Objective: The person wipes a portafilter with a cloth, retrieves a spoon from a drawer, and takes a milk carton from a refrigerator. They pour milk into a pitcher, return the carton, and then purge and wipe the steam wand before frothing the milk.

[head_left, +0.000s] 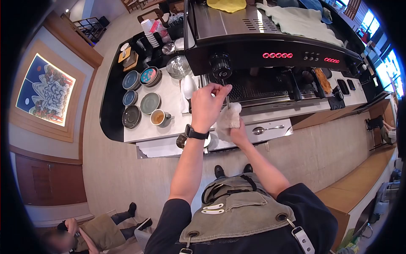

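Below the black steam knob at the left end of the espresso machine, my left hand pinches the upper part of the thin metal steam wand. A dark watch is on that wrist. My right hand grips a crumpled white cloth wrapped around the wand's lower part, so the tip is hidden. A cup of brown drink stands on the counter left of my left hand. Under my left wrist, a pale round vessel is mostly covered.
Stacked plates and saucers sit on the white counter at left, with glass dishes behind. A spoon lies right of my hands. Cloths cover the machine top. Another person is at lower left.
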`<state>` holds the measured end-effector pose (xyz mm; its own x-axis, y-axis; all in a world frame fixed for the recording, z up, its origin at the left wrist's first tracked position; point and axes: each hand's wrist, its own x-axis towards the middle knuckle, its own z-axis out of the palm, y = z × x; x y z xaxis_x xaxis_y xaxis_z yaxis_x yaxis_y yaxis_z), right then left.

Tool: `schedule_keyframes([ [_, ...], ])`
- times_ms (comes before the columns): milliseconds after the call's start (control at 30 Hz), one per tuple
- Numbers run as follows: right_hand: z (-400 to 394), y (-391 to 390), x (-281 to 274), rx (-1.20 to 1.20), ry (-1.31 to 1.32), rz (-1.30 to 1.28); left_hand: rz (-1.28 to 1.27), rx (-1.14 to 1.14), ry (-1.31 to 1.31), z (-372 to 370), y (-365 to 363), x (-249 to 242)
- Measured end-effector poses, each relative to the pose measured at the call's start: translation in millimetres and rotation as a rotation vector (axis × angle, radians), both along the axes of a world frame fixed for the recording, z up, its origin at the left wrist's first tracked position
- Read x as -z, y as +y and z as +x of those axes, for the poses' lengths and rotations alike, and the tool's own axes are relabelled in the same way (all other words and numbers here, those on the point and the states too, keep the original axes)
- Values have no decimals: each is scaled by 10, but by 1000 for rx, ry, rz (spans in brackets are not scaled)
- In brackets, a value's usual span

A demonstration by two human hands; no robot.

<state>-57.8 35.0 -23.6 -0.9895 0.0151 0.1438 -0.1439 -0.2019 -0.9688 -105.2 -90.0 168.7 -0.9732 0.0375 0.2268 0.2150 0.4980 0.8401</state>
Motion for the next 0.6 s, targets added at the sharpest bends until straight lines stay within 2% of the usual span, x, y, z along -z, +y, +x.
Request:
schedule_keyframes([
  [67,-54,132,39,-64,-47,-55,13,11,4,9,-11,18],
  [133,-335,198,-56,-183,-55,-218,57,22,32,3,-2,17],
  [167,-443,218,-163,-244,-70,-302,61,19,42,4,10,13],
  [200,-453,235,-495,-252,-146,-329,62,17,50,18,16,3],
  [300,-496,172,-686,-193,33,-157,29,7,75,7,16,-36],
  [333,-462,67,-781,13,331,175,18,-2,73,15,22,-26],
  [467,-327,-189,-748,277,269,391,25,26,56,1,-2,-10],
  [600,-1,-100,-721,139,-24,162,15,48,14,-41,-32,-19],
])
